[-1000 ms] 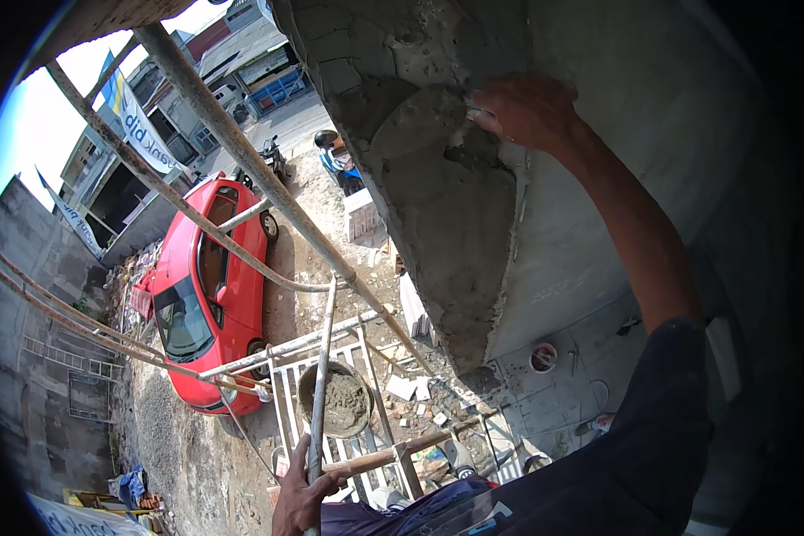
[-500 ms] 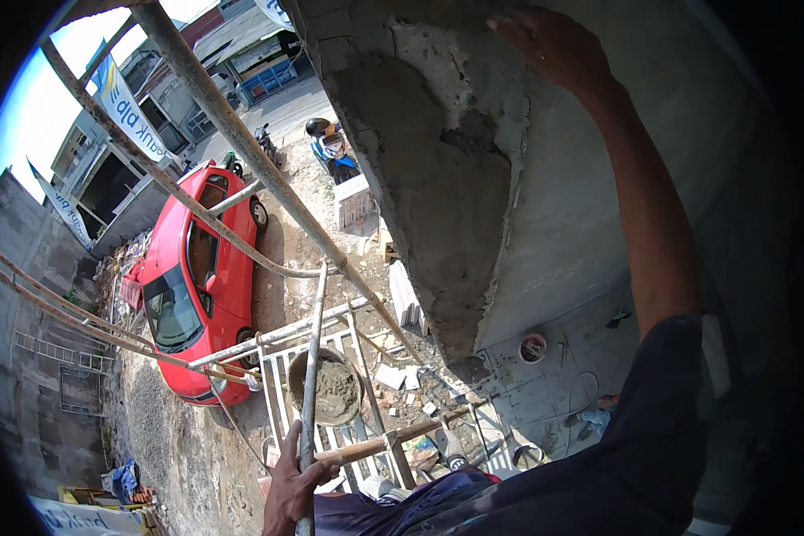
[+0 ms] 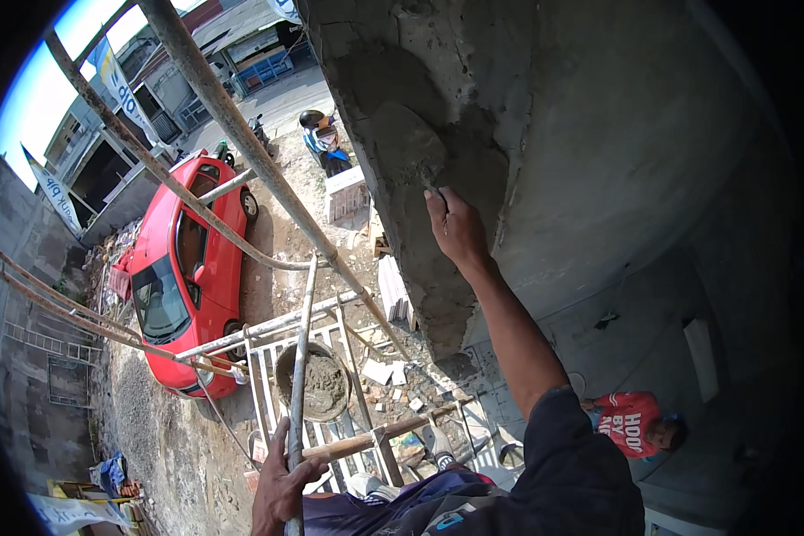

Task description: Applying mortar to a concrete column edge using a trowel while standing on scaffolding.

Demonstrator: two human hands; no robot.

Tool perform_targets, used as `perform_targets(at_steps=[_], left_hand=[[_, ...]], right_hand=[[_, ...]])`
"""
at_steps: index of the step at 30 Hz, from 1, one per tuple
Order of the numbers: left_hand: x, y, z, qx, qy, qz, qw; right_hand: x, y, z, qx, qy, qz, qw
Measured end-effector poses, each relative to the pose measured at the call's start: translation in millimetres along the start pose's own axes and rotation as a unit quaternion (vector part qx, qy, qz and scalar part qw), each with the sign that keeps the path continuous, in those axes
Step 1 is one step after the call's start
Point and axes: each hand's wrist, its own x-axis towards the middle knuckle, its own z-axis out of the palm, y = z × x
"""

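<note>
My right hand (image 3: 458, 228) is closed round the handle of a trowel (image 3: 408, 143). The grey blade lies against the wet mortar (image 3: 460, 268) on the face of a concrete column or wall end, and its outline is hard to pick out from the mortar. Lower down, my left hand (image 3: 281, 478) wraps round a slanting metal scaffold pole (image 3: 301, 362). Just beyond that pole stands a bucket (image 3: 281, 371) holding grey mortar (image 3: 322, 390), on the slatted scaffold platform (image 3: 263, 384).
Scaffold tubes (image 3: 232, 112) cross the left side. Below are a red car (image 3: 188, 255), stacked pale tiles (image 3: 393, 288) and rubble. At lower right is a person in a red shirt (image 3: 630, 422). A smooth grey wall (image 3: 598, 179) adjoins the mortared face.
My right hand has come down and leftward from the upper wall to the mortared face, and the trowel now shows. A person in red has come into view. My left hand keeps its hold.
</note>
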Motion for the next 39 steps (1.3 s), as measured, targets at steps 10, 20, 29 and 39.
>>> perform_targets(at_steps=[10, 20, 29, 39], left_hand=[[1.6, -9.7, -3.3, -0.029, 0.001, 0.018, 0.999], [3.6, -2.9, 0.3, 0.02, 0.007, 0.018, 1.0], [3.1, -8.3, -3.6, -0.008, 0.009, 0.01, 1.0], [4.4, -8.6, -3.7, 0.023, 0.013, 0.024, 0.999]], right_hand=[[-10.8, 54.7, 2.7, -0.141, -0.021, -0.058, 0.988], [-24.0, 46.1, -62.2, -0.205, -0.011, -0.061, 0.977], [5.6, 19.4, 29.7, 0.193, -0.061, 0.09, 0.975], [6.1, 25.4, 25.4, -0.027, -0.027, -0.07, 0.997]])
